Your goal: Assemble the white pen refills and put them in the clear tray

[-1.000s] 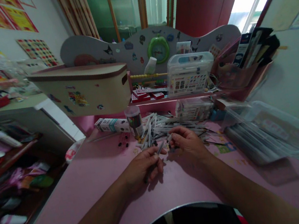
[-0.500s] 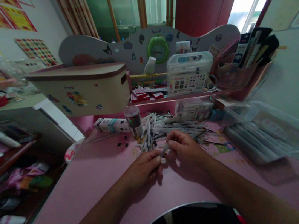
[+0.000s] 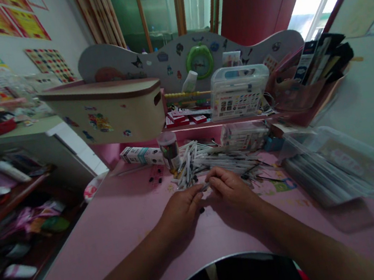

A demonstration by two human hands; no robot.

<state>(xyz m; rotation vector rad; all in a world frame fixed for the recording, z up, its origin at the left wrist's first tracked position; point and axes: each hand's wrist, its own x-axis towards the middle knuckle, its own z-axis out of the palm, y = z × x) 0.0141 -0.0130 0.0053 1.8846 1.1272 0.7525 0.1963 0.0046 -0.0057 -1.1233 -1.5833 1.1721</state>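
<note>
My left hand and my right hand meet over the pink table, thumbs and fingers pinched. Between their fingertips runs a slim, pale pen-like stick; its exact kind is too small to make out. Just beyond lies a loose pile of similar white pen-like sticks, some with dark ends. A small black piece rests on the tabletop close to my left fingers. Several more black pieces lie farther left, near a clear cylindrical jar.
On the right, an open clear plastic box holds long grey-looking packs. A white-and-teal carton lies back left. Above stand a lidded cream bin, a clear carry case and a green clock. The pink table curves inward in front of me.
My left fingers have closed in more, and the stick now lies flatter between both hands. A black piece shows on the table below the left fingers. The view has shifted slightly.
</note>
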